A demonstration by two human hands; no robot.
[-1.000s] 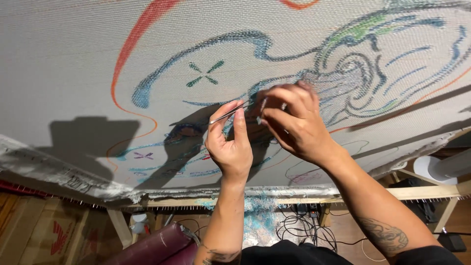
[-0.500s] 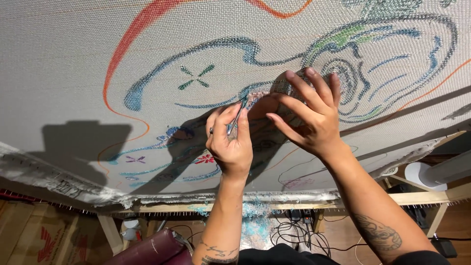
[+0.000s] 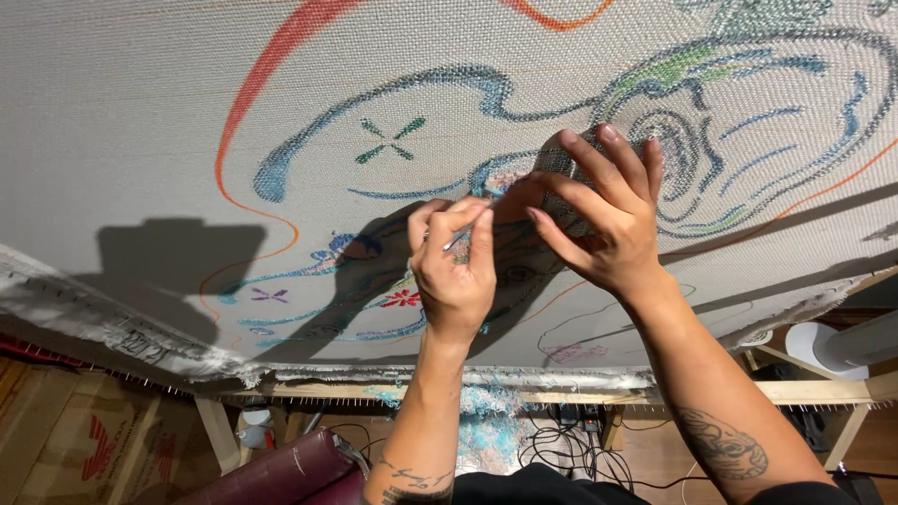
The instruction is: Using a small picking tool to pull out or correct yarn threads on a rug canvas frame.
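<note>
A large pale woven cloth [image 3: 140, 122] is stretched on a wooden frame [image 3: 580, 395] and carries blue, green and orange yarn lines. My left hand [image 3: 454, 271] pinches a thin metal tool [image 3: 468, 231] whose tip touches the cloth at a small tufted patch [image 3: 510, 180]. My right hand [image 3: 599, 220] rests with spread fingers against the cloth just right of that patch, thumb pointing toward the tool. Both forearms reach up from the bottom of the view.
The cloth's frayed lower edge [image 3: 112, 323] hangs over the frame. Below it lie tangled black cables [image 3: 561, 444], blue yarn scraps [image 3: 486, 416], a dark red cushion [image 3: 281, 472] and a cardboard box [image 3: 84, 440]. A white cylinder [image 3: 851, 341] stands at right.
My right hand let go of its pinch, spread its fingers and pressed onto the cloth further up. My left hand followed up and right with the tool toward the patch.
</note>
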